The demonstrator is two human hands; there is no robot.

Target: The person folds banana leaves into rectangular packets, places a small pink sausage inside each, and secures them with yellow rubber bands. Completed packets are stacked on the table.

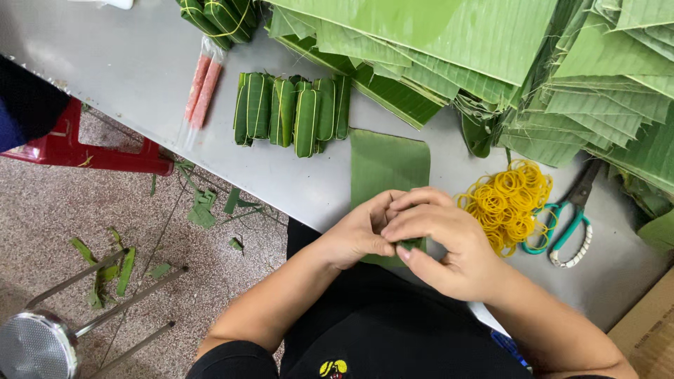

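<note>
**Both hands pinch a green leaf at the bench edge**

Fingers [393, 210] of both hands meet low in the middle of the frame, curled tight over the near end of a green leaf piece [387, 160]. The left hand [354, 235] and the right hand [442, 242] press together there, thumbs and fingertips closed on the leaf; whatever lies inside the fold is hidden under them. The rest of the leaf lies flat on the grey bench [140, 63], reaching up toward the centre of the frame.

Just above and left of the leaf sits a row of wrapped leaf rolls [291, 109], each tied with thin yellow bands. Left of those lies a clear packet of pink sticks [202, 88]. At the top left edge are more tied rolls [217, 17].

Right of the hands, close to the right wrist, is a heap of yellow rubber bands [509, 203], and just beside it a pair of scissors [572, 221] with teal handles. Stacks of big cut leaves [491, 49] fill the upper right.

On the floor at left are leaf scraps [203, 210], a red stool [91, 154] and a metal stool [42, 344].
</note>
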